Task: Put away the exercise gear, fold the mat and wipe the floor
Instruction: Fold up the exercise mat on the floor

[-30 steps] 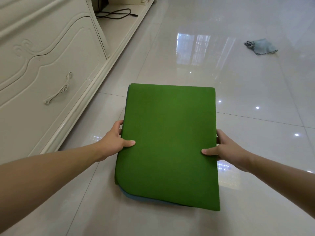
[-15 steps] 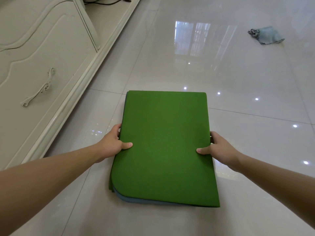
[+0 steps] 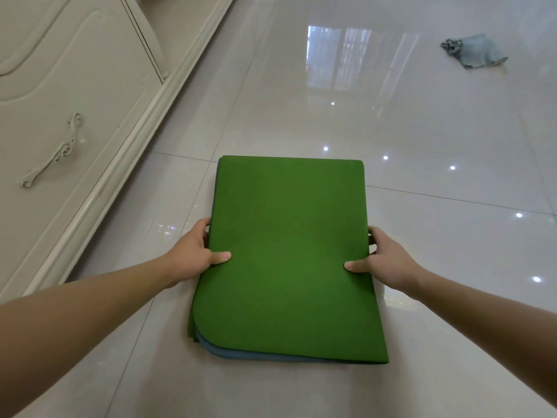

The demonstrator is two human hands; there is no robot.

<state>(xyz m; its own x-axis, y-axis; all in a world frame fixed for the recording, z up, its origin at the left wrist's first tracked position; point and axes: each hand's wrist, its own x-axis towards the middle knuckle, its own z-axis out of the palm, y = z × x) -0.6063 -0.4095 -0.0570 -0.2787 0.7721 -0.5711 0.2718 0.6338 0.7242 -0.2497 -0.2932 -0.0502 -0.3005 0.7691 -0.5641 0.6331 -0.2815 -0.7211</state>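
The folded mat (image 3: 289,251), green on top with a blue layer showing along its near edge, is held flat in front of me, low over the glossy tiled floor (image 3: 437,236). My left hand (image 3: 196,254) grips its left edge, thumb on top and fingers underneath. My right hand (image 3: 382,260) grips the right edge the same way. Whether the mat touches the floor I cannot tell. A crumpled pale blue cloth (image 3: 473,51) lies on the floor far off at the upper right.
A cream cabinet (image 3: 60,101) with carved doors, an ornate handle (image 3: 52,155) and a raised plinth runs along the left side. Shiny tiles with light reflections stretch ahead and to the right.
The mat, held in both hands, has come lower and a little nearer to me. The view has tilted down, so the cabinet and cloth sit higher in the picture.
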